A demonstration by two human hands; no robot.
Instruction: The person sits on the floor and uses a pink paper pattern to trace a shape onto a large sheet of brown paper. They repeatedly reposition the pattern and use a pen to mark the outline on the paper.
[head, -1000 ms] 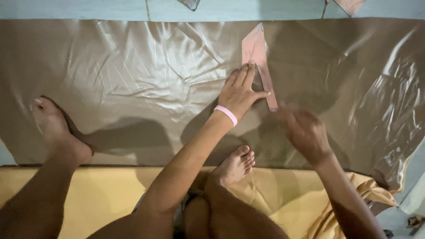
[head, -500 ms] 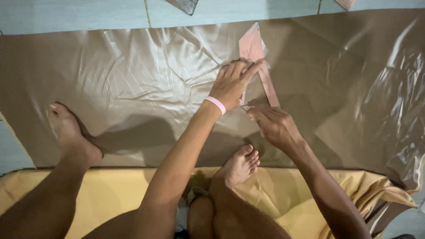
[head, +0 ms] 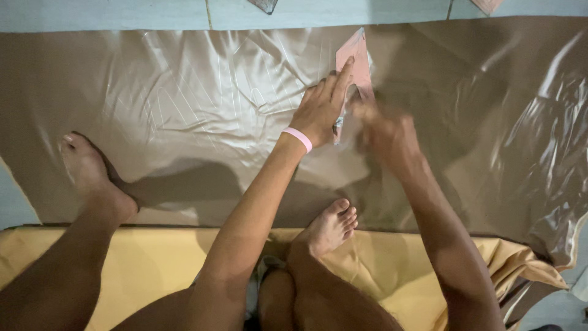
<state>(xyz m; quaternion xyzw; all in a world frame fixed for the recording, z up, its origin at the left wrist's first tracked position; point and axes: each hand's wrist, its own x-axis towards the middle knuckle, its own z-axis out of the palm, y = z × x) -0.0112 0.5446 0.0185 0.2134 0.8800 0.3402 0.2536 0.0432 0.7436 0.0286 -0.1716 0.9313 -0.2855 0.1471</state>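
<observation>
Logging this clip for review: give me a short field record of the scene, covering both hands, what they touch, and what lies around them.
surface: shiny brown fabric spread on pale floor tiles
left hand: flat, fingers pressing a pink paper piece onto the fabric
left wrist: pink band
right hand: motion-blurred, beside the pink piece; what it holds cannot be told
feet: both bare, resting on the fabric
near edge: yellow cloth under the legs

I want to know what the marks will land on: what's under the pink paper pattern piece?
The pink pattern piece lies on shiny brown satin fabric, pinned by the left hand. Anything beneath the fabric there is hidden.
</observation>
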